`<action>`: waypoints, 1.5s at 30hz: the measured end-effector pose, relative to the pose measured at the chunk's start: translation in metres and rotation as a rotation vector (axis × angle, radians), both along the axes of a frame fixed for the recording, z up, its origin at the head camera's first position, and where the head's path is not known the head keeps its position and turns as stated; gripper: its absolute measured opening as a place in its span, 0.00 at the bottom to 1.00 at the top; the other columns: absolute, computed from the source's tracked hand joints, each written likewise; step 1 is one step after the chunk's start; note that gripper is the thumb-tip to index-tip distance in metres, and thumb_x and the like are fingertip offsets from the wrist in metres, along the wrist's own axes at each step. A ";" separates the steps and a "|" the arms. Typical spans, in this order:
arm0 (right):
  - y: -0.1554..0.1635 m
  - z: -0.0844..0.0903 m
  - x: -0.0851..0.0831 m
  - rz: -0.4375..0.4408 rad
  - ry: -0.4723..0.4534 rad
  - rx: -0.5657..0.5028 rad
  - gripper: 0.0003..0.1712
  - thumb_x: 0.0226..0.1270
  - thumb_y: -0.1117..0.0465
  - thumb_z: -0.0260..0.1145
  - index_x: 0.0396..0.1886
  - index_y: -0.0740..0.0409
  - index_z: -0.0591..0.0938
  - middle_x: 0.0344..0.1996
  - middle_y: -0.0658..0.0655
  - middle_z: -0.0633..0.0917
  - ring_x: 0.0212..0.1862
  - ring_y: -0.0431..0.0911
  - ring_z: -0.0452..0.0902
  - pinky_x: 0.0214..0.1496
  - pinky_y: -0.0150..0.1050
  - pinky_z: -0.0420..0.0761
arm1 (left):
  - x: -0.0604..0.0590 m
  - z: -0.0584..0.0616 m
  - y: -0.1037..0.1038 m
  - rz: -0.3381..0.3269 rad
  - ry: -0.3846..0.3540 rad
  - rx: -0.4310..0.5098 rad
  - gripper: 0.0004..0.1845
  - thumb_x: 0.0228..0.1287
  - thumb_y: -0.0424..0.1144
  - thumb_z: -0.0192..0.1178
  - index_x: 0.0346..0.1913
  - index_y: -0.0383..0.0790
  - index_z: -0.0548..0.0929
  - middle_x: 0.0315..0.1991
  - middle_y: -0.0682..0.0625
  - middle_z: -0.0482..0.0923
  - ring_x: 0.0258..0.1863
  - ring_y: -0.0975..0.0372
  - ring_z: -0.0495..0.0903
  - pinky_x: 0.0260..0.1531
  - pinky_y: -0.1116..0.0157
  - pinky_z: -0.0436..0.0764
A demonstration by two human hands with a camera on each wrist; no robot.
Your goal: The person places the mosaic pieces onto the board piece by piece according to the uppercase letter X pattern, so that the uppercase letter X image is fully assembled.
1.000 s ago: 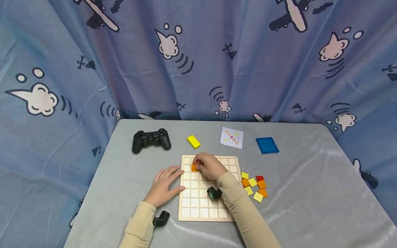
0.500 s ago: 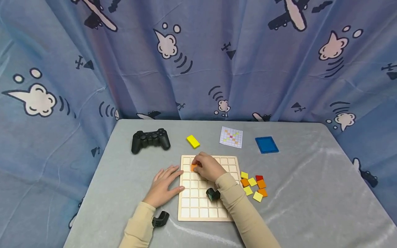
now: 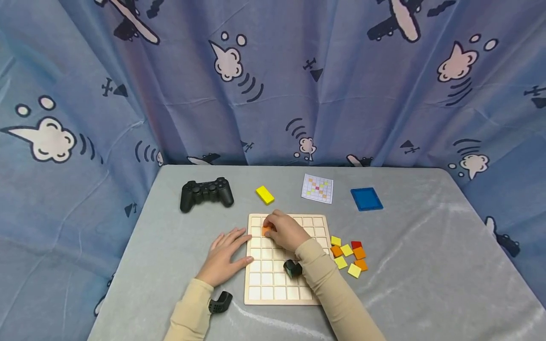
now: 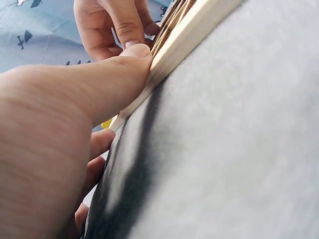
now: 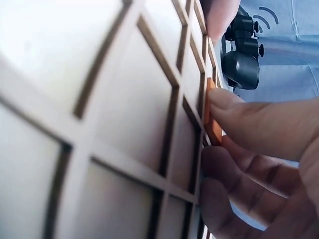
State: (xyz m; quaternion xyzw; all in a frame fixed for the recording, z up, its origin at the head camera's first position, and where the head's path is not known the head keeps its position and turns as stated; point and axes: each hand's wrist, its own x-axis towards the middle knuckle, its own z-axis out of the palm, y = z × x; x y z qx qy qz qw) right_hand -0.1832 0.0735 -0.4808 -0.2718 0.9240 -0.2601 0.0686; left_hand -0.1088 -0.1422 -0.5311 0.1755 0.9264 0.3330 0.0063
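Observation:
A wooden grid board (image 3: 260, 279) lies on the grey table, its square cells bounded by raised strips. My right hand (image 3: 286, 231) pinches an orange square tile (image 3: 265, 231) at a cell near the board's upper left. In the right wrist view the thumb presses the face of the orange tile (image 5: 213, 117); other fingers curl beside it, and the tile's far edge is hidden. My left hand (image 3: 226, 258) lies spread at the board's left side. Its thumb (image 4: 124, 74) touches the wooden rim in the left wrist view.
Several loose yellow, orange and red tiles (image 3: 354, 271) lie right of the board. Behind it are a black game controller (image 3: 207, 193), a yellow block (image 3: 265, 194), a printed pattern card (image 3: 317, 188) and a blue tray (image 3: 367, 199). A blue curtain (image 3: 273, 71) hangs behind the table.
My right thumb has shifted slightly left, covering a bit more of the orange tile. The left hand stays at the board's edge.

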 end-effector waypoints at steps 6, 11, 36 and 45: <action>0.001 0.001 0.000 0.010 0.012 -0.001 0.11 0.61 0.62 0.69 0.43 0.59 0.84 0.36 0.52 0.78 0.33 0.40 0.72 0.40 0.36 0.78 | 0.000 0.001 0.000 0.000 -0.002 -0.002 0.32 0.61 0.57 0.61 0.68 0.54 0.70 0.71 0.53 0.62 0.74 0.56 0.54 0.73 0.51 0.45; 0.004 0.004 -0.002 0.069 0.044 0.020 0.13 0.63 0.60 0.69 0.46 0.59 0.82 0.38 0.52 0.79 0.34 0.41 0.73 0.39 0.35 0.79 | 0.000 0.002 0.001 -0.003 -0.010 -0.004 0.32 0.61 0.57 0.61 0.68 0.54 0.70 0.72 0.53 0.61 0.74 0.56 0.53 0.73 0.51 0.45; 0.179 0.039 0.031 -0.204 -0.050 0.132 0.14 0.60 0.69 0.68 0.46 0.62 0.81 0.31 0.52 0.81 0.32 0.43 0.73 0.34 0.40 0.80 | 0.002 0.006 0.003 0.037 0.050 0.052 0.30 0.59 0.51 0.66 0.64 0.48 0.75 0.69 0.48 0.66 0.71 0.51 0.59 0.71 0.47 0.49; 0.198 0.024 0.051 -0.217 -0.096 0.200 0.10 0.55 0.68 0.71 0.36 0.56 0.81 0.31 0.51 0.81 0.32 0.42 0.72 0.37 0.40 0.80 | 0.004 0.001 0.003 0.042 0.064 0.055 0.26 0.63 0.51 0.63 0.63 0.50 0.76 0.68 0.50 0.68 0.71 0.52 0.60 0.71 0.49 0.49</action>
